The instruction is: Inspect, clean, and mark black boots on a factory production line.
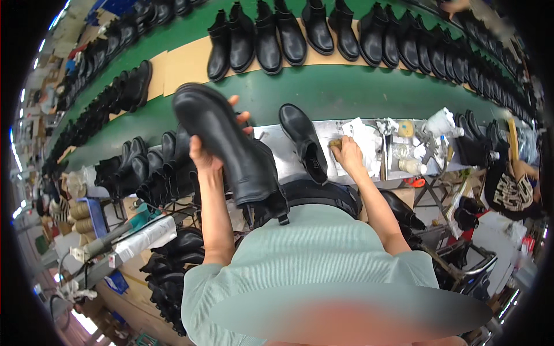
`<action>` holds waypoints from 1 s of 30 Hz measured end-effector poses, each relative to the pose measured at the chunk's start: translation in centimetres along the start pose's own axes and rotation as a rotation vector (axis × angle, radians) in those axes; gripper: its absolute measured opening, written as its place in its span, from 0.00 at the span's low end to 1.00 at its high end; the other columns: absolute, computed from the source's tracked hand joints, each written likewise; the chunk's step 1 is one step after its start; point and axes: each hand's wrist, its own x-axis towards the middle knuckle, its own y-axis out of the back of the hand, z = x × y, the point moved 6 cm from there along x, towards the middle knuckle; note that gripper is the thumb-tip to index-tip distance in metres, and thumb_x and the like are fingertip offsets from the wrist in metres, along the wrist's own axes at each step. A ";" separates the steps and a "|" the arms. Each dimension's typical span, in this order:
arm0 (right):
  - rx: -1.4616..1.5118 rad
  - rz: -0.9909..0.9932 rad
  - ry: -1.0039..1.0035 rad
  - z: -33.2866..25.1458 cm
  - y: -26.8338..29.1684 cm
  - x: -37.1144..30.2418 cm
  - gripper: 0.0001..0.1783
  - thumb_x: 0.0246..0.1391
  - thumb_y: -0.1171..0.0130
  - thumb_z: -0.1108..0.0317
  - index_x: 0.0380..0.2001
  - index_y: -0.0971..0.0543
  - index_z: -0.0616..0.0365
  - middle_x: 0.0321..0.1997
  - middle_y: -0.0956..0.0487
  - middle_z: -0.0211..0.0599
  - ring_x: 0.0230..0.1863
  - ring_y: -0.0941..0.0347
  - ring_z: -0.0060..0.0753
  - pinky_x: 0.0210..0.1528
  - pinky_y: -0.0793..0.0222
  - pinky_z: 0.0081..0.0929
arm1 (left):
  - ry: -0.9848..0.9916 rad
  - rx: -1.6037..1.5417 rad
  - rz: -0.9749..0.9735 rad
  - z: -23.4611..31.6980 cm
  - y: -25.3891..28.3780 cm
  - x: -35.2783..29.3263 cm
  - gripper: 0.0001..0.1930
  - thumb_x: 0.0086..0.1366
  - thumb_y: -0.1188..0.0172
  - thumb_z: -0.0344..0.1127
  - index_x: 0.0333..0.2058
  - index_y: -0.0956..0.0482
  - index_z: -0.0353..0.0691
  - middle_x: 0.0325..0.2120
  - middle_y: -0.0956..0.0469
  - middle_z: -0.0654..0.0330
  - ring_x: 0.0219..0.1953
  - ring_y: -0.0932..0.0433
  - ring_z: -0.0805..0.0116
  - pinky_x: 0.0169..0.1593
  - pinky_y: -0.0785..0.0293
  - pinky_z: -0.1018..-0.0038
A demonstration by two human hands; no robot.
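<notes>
My left hand (205, 154) grips a black ankle boot (222, 141) around its middle, raised with its toe pointing up and away. The thumb lies on the near side and fingertips show past the far side. A second black boot (301, 135) lies on the metal worktop (276, 135) in front of me, its opening toward me. To its right, my right hand (350, 154) is closed with its fingertips on a small yellowish-brown piece (335, 142). That piece is at the left edge of some white sheets (366, 135); its kind cannot be made out.
Beyond the worktop runs a green surface (346, 92) with rows of black boots (268, 43) on tan cardboard (184, 66). Bottles (412, 167) and a yellow round item (405, 127) stand at the right. More boots (135, 164) crowd the left, and others (173, 282) lie lower down.
</notes>
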 end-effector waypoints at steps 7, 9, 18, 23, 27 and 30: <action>-0.085 -0.064 -0.076 2.3 -1.7 -0.1 0.22 0.38 0.35 0.65 0.36 0.28 0.66 0.37 0.25 0.52 0.42 0.28 0.53 0.44 0.32 0.42 | 0.205 0.624 0.571 -2.0 2.2 -1.8 0.35 0.50 0.32 0.37 0.54 0.37 0.30 0.43 0.27 0.54 0.44 0.27 0.66 0.47 0.30 0.73; 0.097 -0.043 -0.124 1.3 0.5 0.8 0.21 0.39 0.37 0.66 0.37 0.27 0.65 0.36 0.24 0.52 0.40 0.27 0.53 0.43 0.31 0.41 | 0.118 0.774 0.483 -2.9 2.7 -2.8 0.39 0.52 0.34 0.35 0.60 0.44 0.33 0.48 0.29 0.54 0.47 0.28 0.67 0.51 0.32 0.74; 0.963 0.070 0.303 -16.9 11.7 1.9 0.24 0.43 0.32 0.64 0.41 0.29 0.65 0.37 0.23 0.39 0.38 0.27 0.26 0.42 0.31 0.24 | 0.064 1.248 0.536 -2.1 -1.4 -2.5 0.35 0.55 0.39 0.35 0.61 0.44 0.40 0.40 0.23 0.48 0.29 0.22 0.68 0.43 0.29 0.73; 1.097 0.052 0.351 -21.9 10.5 3.1 0.20 0.49 0.37 0.64 0.40 0.29 0.66 0.33 0.22 0.42 0.33 0.25 0.27 0.36 0.29 0.24 | 0.018 1.372 0.530 -2.0 -2.2 -2.5 0.35 0.54 0.39 0.35 0.60 0.43 0.40 0.41 0.24 0.45 0.24 0.22 0.63 0.39 0.27 0.70; 0.981 0.072 0.411 -21.9 9.6 0.1 0.18 0.50 0.38 0.64 0.38 0.29 0.65 0.30 0.22 0.43 0.31 0.25 0.27 0.36 0.30 0.24 | -0.130 1.407 0.499 -2.5 -0.8 -3.3 0.35 0.54 0.39 0.35 0.60 0.42 0.40 0.42 0.25 0.45 0.23 0.22 0.60 0.37 0.27 0.68; 0.936 0.122 0.380 -22.1 10.4 0.7 0.17 0.50 0.39 0.64 0.37 0.29 0.65 0.28 0.22 0.42 0.31 0.25 0.27 0.35 0.30 0.24 | -0.014 1.348 0.538 -2.1 -2.2 -3.2 0.35 0.54 0.39 0.34 0.60 0.43 0.40 0.43 0.26 0.44 0.35 0.21 0.53 0.41 0.27 0.67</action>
